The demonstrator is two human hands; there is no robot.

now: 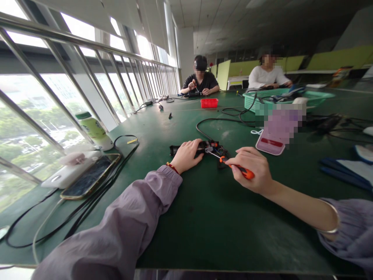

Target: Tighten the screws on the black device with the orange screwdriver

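Observation:
A black cylindrical device (175, 150) with a cord lies on the green table, its right end opened up to show wires and small orange and grey parts (215, 145). My left hand (189, 155) is closed over its body, pressing it against the table. In my right hand (253, 168) is a screwdriver (246, 172) with an orange and black handle, held at a slant. Its metal shaft points left, and the tip reaches the exposed parts; whether it sits on a screw is too small to tell.
Right of my hands stand a purple phone (272, 138) and a green basket (250, 102) with tools. A red tray (209, 103) lies farther back. On the left are a bottle (94, 130), a dark phone (91, 177) and black cables (90, 204). Two people sit across the table.

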